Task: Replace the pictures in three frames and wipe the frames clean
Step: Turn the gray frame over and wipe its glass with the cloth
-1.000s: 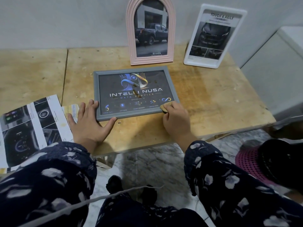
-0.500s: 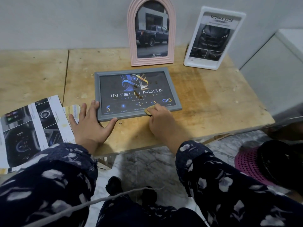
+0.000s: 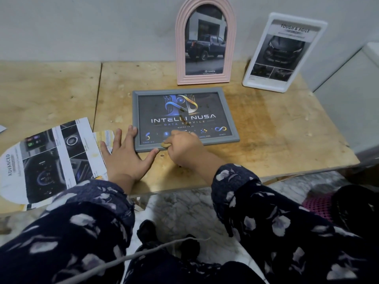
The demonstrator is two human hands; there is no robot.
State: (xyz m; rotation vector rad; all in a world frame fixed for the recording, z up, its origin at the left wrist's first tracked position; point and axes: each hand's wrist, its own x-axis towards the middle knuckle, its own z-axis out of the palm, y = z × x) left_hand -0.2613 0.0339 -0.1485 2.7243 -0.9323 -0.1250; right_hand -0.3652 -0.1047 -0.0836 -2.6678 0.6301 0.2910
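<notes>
1. Left hand is lying flat on the desk, fingers straight and spread, grasping nothing; fingertips and thumb are bracing the near-left corner of the grey frame.
2. Right hand is curling its fingers round a small tan cloth, pinching it and pressing it against the frame's lower edge, left of centre.
3. Grey frame is lying flat on the desk, picture side up, between both hands and the two standing frames; its near-left corner is sitting in the fork of the left thumb and fingers.
4. Pink arched frame and white frame are standing upright at the wall behind it.
5. Loose printed pictures are lying at the left, just beside the left hand.
6. Since a second ago: right hand with cloth is moving leftward along the lower edge, from the near-right corner towards the left thumb; left hand is staying put.
</notes>
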